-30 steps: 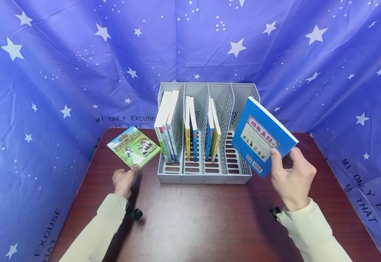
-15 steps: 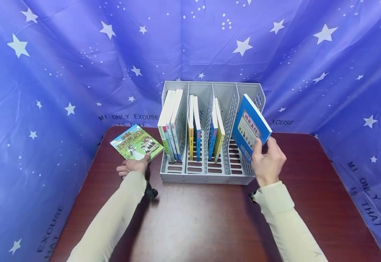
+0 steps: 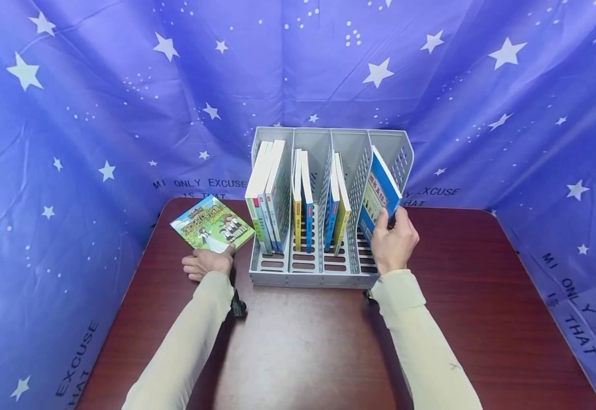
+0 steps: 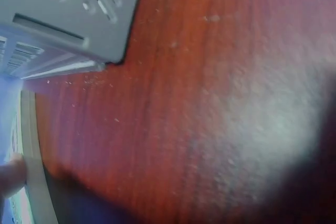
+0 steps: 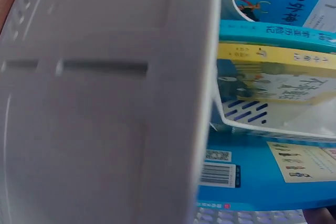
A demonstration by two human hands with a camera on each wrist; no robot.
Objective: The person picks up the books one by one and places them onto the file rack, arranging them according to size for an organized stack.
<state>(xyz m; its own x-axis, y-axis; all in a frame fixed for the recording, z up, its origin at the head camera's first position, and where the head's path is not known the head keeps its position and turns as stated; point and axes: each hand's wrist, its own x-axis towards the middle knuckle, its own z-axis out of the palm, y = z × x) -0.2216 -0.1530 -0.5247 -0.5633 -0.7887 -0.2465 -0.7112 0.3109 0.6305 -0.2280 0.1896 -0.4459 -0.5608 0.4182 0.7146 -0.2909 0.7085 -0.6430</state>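
My right hand [image 3: 394, 242] pinches the near edge of a blue paperback book [image 3: 375, 196], thumb on its back cover. The book leans upright inside the rightmost compartment of a grey file rack [image 3: 318, 279]. In the right wrist view the blue book's [image 5: 257, 171] barcode shows beyond the rack's wall [image 5: 105, 129]. At left, my left hand [image 3: 209, 263] holds the near corner of a green picture-covered book [image 3: 213, 225], thumb on the cover. The left wrist view shows that thumb [image 4: 11, 177] against the book's page edge [image 4: 35, 166]; the other fingers are hidden there.
In the rack's left compartment stand several white-edged books [image 3: 264, 196]. The second holds a yellow book [image 3: 297, 222] and a blue one [image 3: 308, 225]; the third holds another blue and yellow pair [image 3: 336, 222]. A starry curtain [image 3: 298, 68] surrounds the brown table [image 3: 298, 353].
My right hand has moved left, bringing the blue book from beside the rack into its rightmost compartment. My left hand has shifted slightly at the green book's corner.
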